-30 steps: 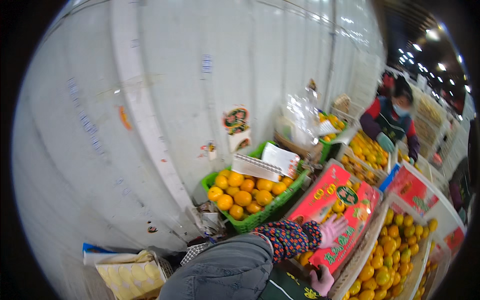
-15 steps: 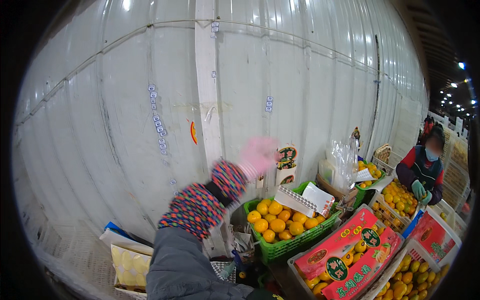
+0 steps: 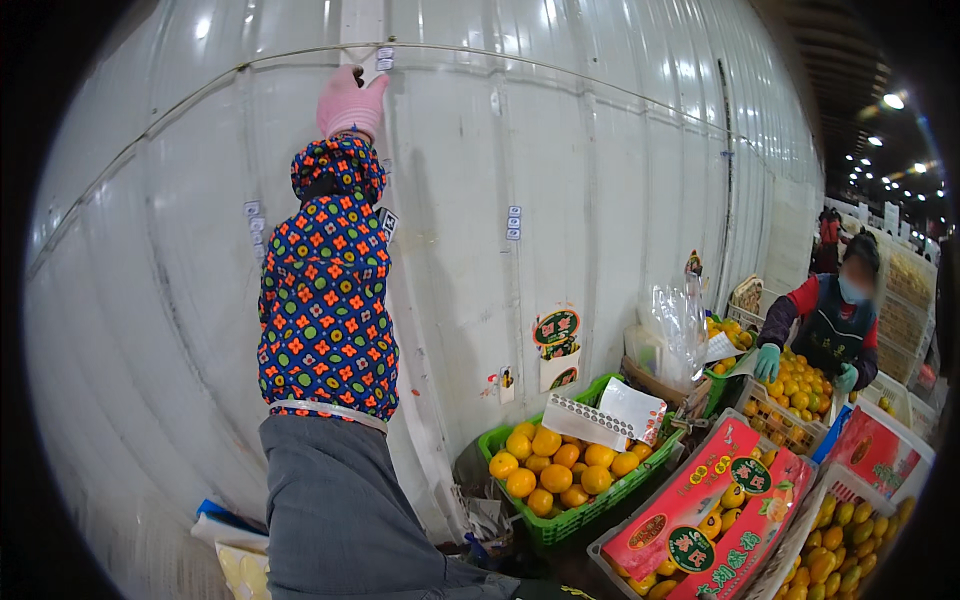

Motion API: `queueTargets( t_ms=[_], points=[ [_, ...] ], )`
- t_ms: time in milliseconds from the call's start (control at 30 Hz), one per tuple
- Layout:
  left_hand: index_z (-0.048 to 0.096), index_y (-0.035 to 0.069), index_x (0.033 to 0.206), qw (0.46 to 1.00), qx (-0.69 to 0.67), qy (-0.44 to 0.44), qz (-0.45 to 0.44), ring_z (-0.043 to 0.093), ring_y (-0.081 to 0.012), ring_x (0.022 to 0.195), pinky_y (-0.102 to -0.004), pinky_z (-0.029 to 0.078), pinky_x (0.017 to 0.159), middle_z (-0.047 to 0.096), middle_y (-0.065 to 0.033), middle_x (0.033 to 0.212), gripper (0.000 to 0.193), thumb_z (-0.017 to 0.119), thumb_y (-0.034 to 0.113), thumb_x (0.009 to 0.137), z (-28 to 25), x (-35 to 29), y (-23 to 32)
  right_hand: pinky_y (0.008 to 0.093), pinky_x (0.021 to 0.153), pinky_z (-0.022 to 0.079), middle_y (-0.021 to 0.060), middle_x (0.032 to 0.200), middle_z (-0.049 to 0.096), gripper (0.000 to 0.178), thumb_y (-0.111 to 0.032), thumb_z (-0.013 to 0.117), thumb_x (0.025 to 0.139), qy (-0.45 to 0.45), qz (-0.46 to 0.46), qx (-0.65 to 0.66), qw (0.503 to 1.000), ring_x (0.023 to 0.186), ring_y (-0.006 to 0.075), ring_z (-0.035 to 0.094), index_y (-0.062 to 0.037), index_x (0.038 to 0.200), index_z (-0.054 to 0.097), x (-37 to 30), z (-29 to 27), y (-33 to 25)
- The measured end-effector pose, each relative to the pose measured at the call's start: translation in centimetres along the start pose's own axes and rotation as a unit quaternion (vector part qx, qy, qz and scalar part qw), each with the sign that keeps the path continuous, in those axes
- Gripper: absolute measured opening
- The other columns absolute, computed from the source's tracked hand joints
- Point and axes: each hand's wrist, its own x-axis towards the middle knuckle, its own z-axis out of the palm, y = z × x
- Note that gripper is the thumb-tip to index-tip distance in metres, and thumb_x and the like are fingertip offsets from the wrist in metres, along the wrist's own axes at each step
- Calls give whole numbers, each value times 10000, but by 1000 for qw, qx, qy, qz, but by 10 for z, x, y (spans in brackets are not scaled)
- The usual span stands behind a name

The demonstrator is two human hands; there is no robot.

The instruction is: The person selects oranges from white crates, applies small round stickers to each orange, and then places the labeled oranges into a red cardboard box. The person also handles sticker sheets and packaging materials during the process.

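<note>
My left hand (image 3: 352, 105), in a pink glove with dark-soiled fingertips, is raised against the white post (image 3: 362, 22) on the wall. Its fingers are curled together in front of the post. A pale scrap may be between them, but it is too small to make out. Just right of the fingertips, small blue-and-white stickers (image 3: 385, 58) cling to the post. A floral sleeve cover (image 3: 328, 290) runs along that forearm, over a grey jacket sleeve (image 3: 335, 490). My right hand is out of view.
At the lower right stand a green basket of oranges (image 3: 492, 522) with paper sheets (image 3: 633, 408) on it, a red-topped fruit box (image 3: 690, 500) and more fruit crates. A masked person (image 3: 838, 325) in green gloves handles fruit there. A cord (image 3: 560, 62) crosses the corrugated wall (image 3: 640, 200).
My left hand has risen, moving left from beside the printed label on the wall up to the post near the cord. The other person's hands have moved apart over the fruit.
</note>
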Motion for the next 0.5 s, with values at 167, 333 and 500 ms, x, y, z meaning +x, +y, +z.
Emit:
queueTargets(
  t_ms=[167, 333, 500],
  points=[
    [651, 51, 1182, 997, 72, -7, -31, 687, -323, 1046, -441, 559, 869, 703, -152, 1143, 668, 792, 537, 744, 24, 17, 20, 371, 823, 566, 191, 1027, 717, 353, -200, 737, 890, 75, -62, -42, 994, 920, 336, 714, -17, 1185, 668, 19, 15, -40],
    [681, 92, 1160, 990, 116, -40, -70, 687, -311, 1081, -421, 569, 875, 713, -148, 1151, 633, 788, 550, 736, 30, 26, 33, 364, 818, 563, 190, 1023, 712, 323, -180, 726, 893, 56, -31, -39, 997, 922, 323, 714, -30, 1174, 674, 27, 37, -43],
    [693, 111, 1143, 991, 126, 0, -35, 684, -312, 1080, -439, 559, 888, 717, -130, 1139, 512, 686, 516, 829, 33, 33, 26, 360, 816, 561, 179, 1028, 711, 313, -181, 707, 900, 61, -58, -28, 996, 913, 317, 713, -52, 1183, 672, 40, 49, -55]
  ],
)
